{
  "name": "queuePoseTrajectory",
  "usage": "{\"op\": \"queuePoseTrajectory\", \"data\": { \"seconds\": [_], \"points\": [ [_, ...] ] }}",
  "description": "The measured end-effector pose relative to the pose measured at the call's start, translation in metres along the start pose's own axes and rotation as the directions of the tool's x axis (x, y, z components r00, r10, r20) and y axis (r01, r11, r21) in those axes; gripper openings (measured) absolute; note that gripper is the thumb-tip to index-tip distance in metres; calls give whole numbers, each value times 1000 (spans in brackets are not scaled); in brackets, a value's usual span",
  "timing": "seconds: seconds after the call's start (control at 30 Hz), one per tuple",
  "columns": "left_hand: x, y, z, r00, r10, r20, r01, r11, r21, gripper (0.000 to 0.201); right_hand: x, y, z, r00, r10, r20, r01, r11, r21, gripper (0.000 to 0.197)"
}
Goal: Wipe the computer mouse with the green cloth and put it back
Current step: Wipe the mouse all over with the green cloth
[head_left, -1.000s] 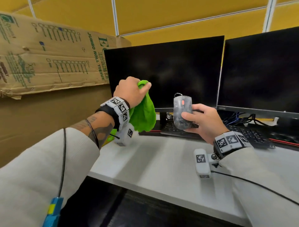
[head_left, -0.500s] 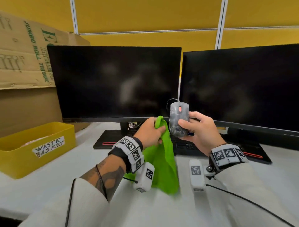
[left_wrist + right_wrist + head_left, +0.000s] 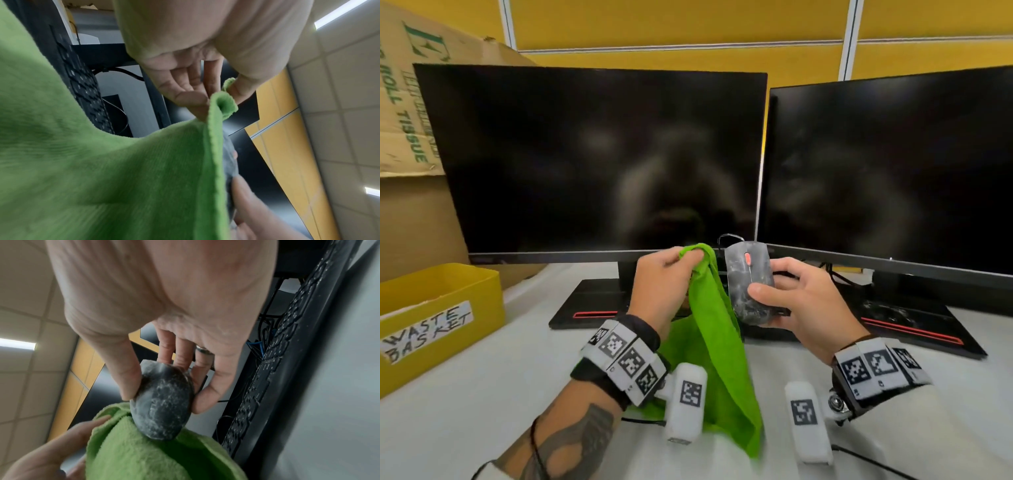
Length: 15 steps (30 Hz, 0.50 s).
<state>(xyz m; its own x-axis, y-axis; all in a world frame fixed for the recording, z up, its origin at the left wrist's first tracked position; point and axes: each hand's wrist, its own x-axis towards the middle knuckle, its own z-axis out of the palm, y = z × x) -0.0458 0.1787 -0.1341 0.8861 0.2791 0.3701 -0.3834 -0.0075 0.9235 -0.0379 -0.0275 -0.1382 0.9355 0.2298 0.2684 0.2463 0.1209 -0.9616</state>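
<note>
A dusty dark grey computer mouse [image 3: 748, 284] with an orange wheel is held upright above the desk by my right hand [image 3: 798, 301], thumb on its left side and fingers behind. In the right wrist view the mouse [image 3: 162, 402] shows white dust streaks. My left hand [image 3: 664, 287] pinches the top edge of the green cloth [image 3: 719, 359], which hangs down to the desk and touches the mouse's left side. In the left wrist view the cloth [image 3: 102, 178] fills most of the picture, pinched between thumb and fingers.
Two dark monitors [image 3: 599, 161] [image 3: 893, 171] stand behind the hands, with a black keyboard [image 3: 900, 315] under them. A yellow box labelled WASTE BASKET [image 3: 438, 318] sits at the left, cardboard boxes [image 3: 404, 102] behind it. The white desk [image 3: 482, 394] spreads in front.
My left hand has brought the green cloth from the left across to the mouse, until it touches the mouse's side. The right hand has kept holding the mouse upright.
</note>
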Motion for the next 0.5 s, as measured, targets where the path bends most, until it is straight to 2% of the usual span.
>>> {"op": "queuePoseTrajectory", "data": {
  "seconds": [0.13,0.3,0.5],
  "points": [
    [-8,16,-4,999,42,35,-41,999,-24,10,0,3,4,1000,24,3,-24,999,-38,32],
    [-4,17,-13,988,140,-67,-141,990,-14,9,-3,3,8,998,59,9,-59,998,-26,32],
    [4,14,-20,989,71,-128,-78,996,-47,18,-6,3,13,998,54,9,-54,998,-39,32]
  ]
}}
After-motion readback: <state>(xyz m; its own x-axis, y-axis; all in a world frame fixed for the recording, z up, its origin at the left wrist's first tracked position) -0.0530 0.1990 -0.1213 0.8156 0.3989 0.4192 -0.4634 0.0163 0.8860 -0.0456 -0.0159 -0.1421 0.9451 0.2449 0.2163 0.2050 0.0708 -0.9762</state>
